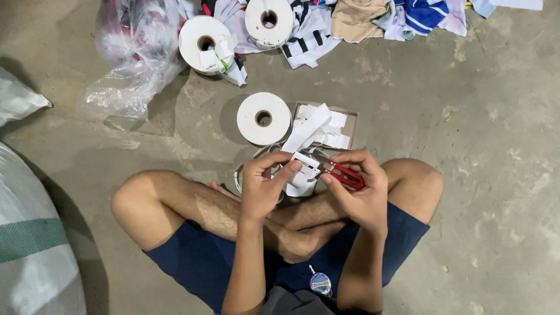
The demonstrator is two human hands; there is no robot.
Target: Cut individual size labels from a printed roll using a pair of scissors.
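Concrete floor (478, 116) — person seated cross-legged on it, work held over the lap, so everything needed sits within arm's reach ahead of the knees.

Far edge: a heap of striped and plain garments (361, 17) and a clear plastic bag (131, 52) of more cloth, well apart from the hands. Two white label-tape rolls (205, 42) lie flat by the heap; a third roll (263, 118) lies flat just ahead of the knees, beside a shallow cardboard tray (350, 119) holding cut white label pieces — probably placed there so cut pieces drop close by.

A white label strip (306, 131) runs from the tray area down to the hands, kept taut enough to present one label.

Left hand (263, 185): forearm rising from the lap, wrist bent inward, thumb and fingers closed on the folded white label (304, 164).

Right hand (357, 188): elbow out, fingers wrapped round red thread snips (345, 175), tips pointing toward the label, just beside it. Whether the blades touch the label — cannot tell.
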